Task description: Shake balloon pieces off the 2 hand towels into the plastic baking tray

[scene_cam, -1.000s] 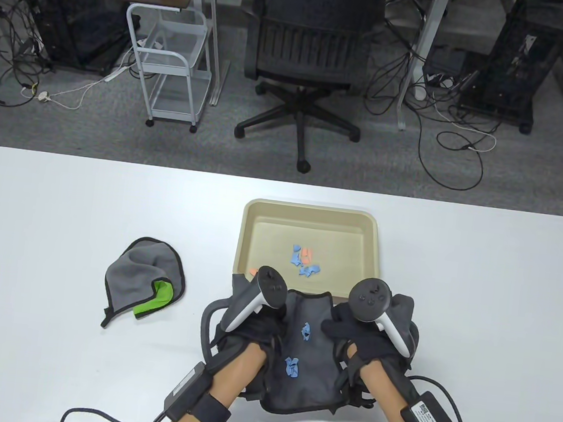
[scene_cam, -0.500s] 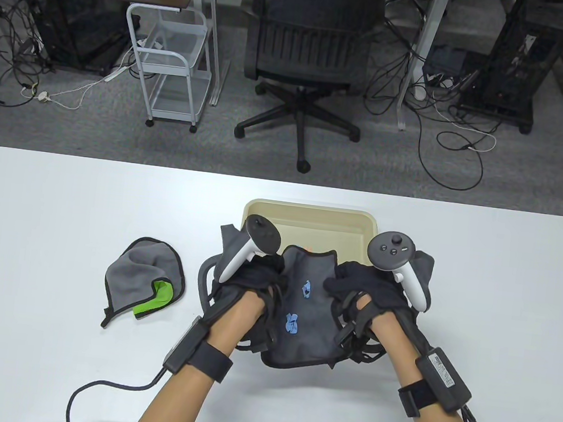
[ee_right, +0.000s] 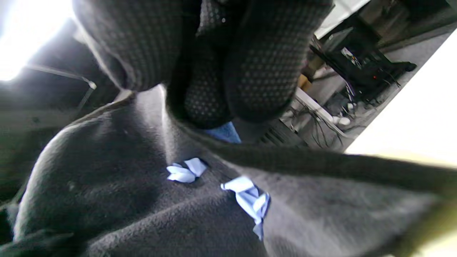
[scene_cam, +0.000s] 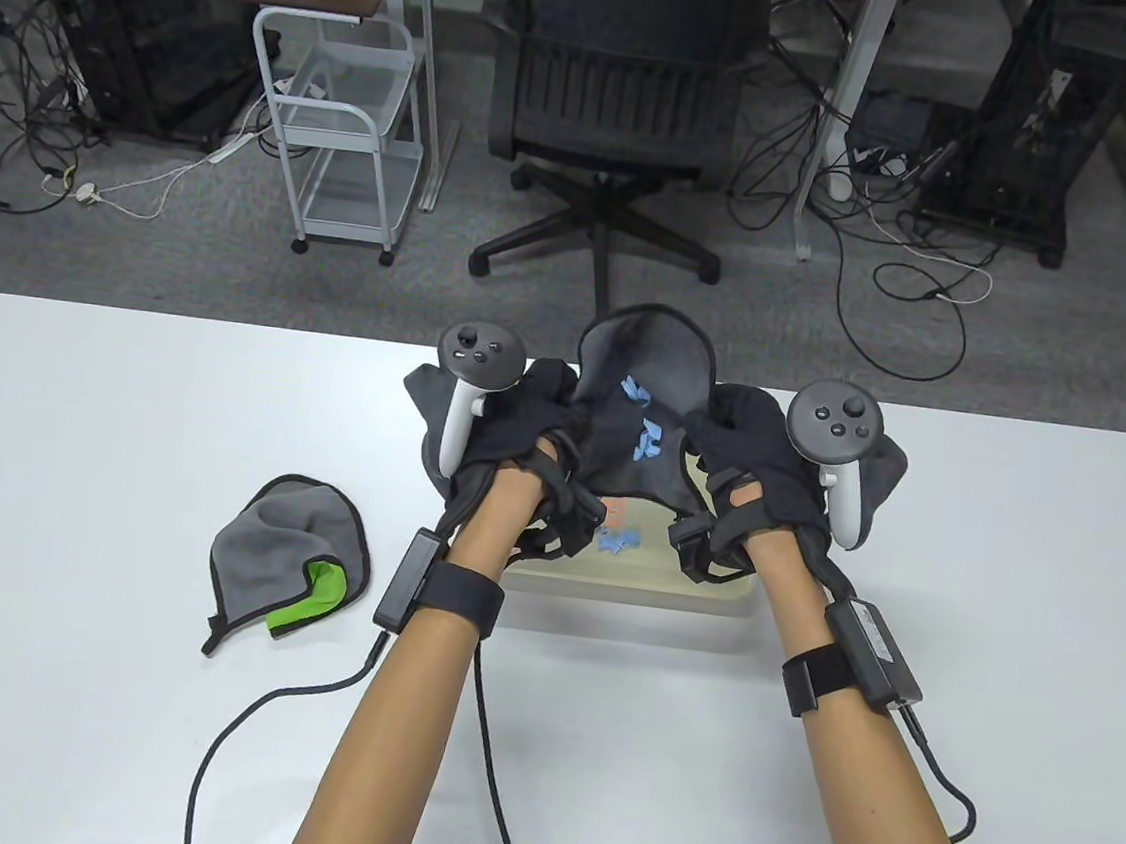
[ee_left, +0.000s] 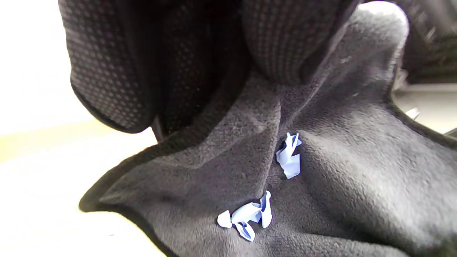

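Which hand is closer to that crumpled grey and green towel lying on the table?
Left. The left hand is above and right of the crumpled towel; the right hand is farther right.

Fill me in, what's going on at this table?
A person's left hand and right hand grip a dark grey fleece hand towel lifted over the beige plastic baking tray. Two blue balloon pieces sit on the cloth; others already lie in the tray. A second grey-and-green towel lies crumpled on the white table.
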`<state>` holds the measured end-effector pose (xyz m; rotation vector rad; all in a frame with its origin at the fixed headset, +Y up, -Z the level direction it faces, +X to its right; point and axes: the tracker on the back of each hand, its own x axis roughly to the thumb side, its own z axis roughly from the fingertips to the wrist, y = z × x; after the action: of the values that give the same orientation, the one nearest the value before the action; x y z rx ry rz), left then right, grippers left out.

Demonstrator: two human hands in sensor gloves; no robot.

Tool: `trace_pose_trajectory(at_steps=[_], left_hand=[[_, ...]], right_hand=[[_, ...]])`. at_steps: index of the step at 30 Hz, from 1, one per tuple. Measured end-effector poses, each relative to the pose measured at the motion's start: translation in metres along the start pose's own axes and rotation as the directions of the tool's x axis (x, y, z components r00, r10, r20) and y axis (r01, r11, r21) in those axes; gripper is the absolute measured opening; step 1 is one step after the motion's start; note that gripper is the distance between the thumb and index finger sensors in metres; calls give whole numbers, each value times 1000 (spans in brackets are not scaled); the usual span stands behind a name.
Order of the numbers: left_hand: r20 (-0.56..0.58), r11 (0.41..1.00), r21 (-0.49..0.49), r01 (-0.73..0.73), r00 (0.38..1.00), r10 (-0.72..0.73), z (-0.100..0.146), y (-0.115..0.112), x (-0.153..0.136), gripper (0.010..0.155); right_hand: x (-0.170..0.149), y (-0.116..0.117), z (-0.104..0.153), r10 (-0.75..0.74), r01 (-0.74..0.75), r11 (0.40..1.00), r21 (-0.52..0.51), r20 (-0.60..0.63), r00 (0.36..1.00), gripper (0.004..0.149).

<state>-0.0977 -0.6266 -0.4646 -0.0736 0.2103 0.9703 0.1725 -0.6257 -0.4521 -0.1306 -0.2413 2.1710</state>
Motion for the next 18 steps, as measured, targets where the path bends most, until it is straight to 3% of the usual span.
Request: trace_pose_trajectory(at_steps=[4, 8, 11, 14, 18], left_hand=[[51, 996, 64, -68, 997, 65, -9, -20, -27, 40], [80, 989, 148, -21, 997, 9, -11, -44, -56, 39], [68, 990, 141, 30, 997, -40, -12, -52, -65, 39], [85, 990, 138, -13, 996, 1, -12, -49, -62, 39], [144, 984, 160, -82, 988, 58, -9, -28, -38, 39]], right_hand=[[-29, 17, 2, -16, 18, 998, -57, 30, 999, 36], [-65, 38, 11, 7, -4, 997, -81, 48, 999, 36], [-79, 47, 15, -12, 15, 998, -69, 41, 999, 35], [-79, 45, 15, -43, 45, 997, -65, 34, 998, 35], [-54, 27, 9, -73, 79, 991, -104, 56, 996, 35]])
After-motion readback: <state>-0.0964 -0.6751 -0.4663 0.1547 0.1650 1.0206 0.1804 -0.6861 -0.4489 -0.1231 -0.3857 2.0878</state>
